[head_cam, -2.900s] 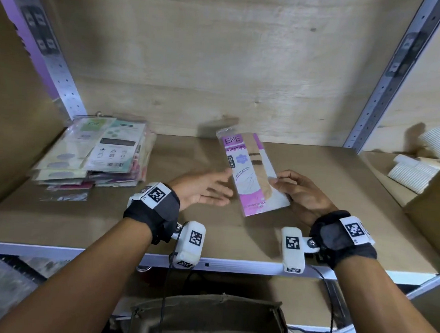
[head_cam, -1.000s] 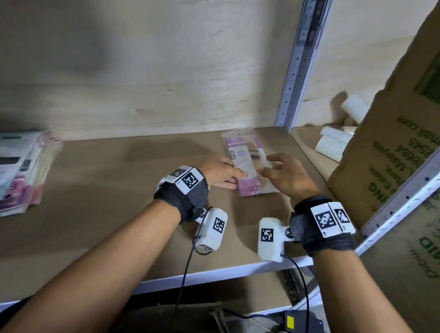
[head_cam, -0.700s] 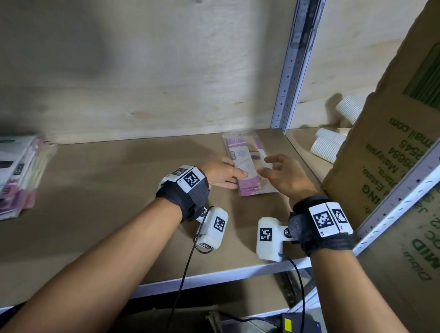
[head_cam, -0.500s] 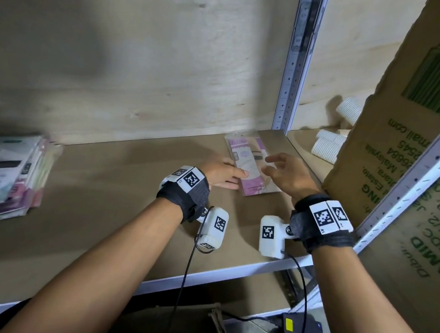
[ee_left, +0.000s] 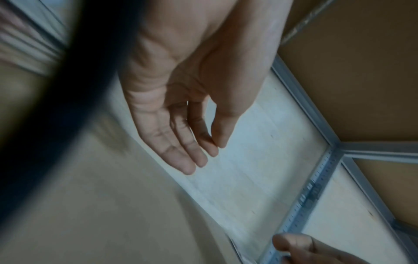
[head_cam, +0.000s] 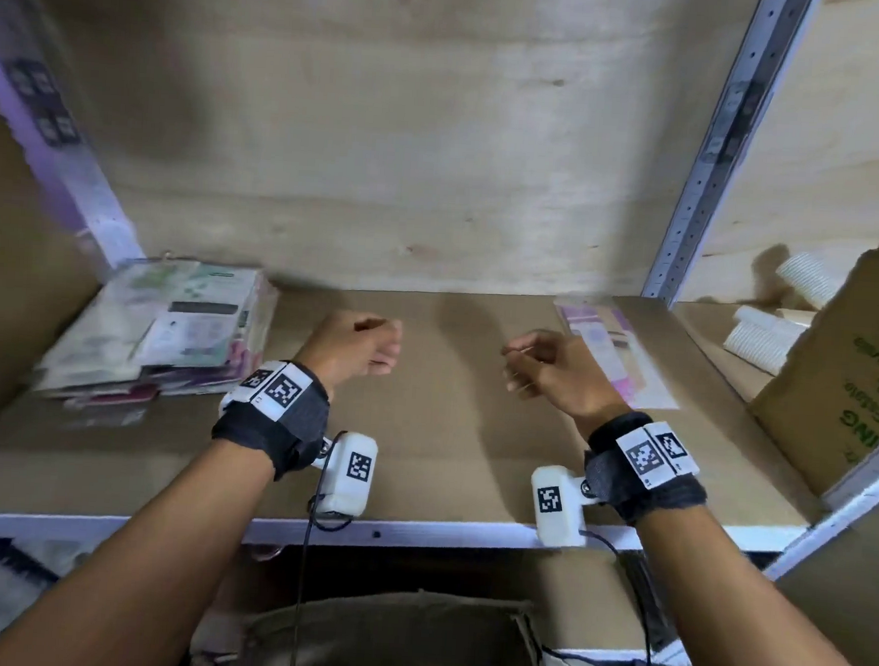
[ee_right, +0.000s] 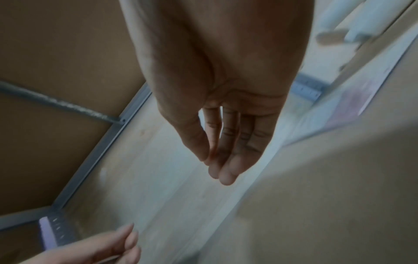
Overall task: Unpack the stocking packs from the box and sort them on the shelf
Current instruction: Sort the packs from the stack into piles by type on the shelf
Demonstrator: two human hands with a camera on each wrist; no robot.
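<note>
A purple and white stocking pack [head_cam: 612, 359] lies flat at the right end of the shelf board [head_cam: 446, 436], and shows blurred in the right wrist view [ee_right: 353, 101]. A stack of stocking packs [head_cam: 170, 326] sits at the shelf's left end. My left hand [head_cam: 370, 344] hovers over the middle of the shelf, empty, fingers loosely extended [ee_left: 192, 151]. My right hand [head_cam: 543, 365] hangs just left of the purple pack, empty, fingers relaxed [ee_right: 224, 160]. The open cardboard box [head_cam: 388, 638] is below the shelf edge.
A metal upright [head_cam: 716, 144] bounds the shelf bay on the right, another [head_cam: 53, 129] on the left. White ribbed rolls [head_cam: 766, 337] and a large printed carton [head_cam: 846, 378] stand in the neighbouring bay to the right. Plywood backs the shelf.
Both hands have let go of the purple pack and pulled back toward me and leftward. The pack stays flat at the shelf's right end. The view has swung left.
</note>
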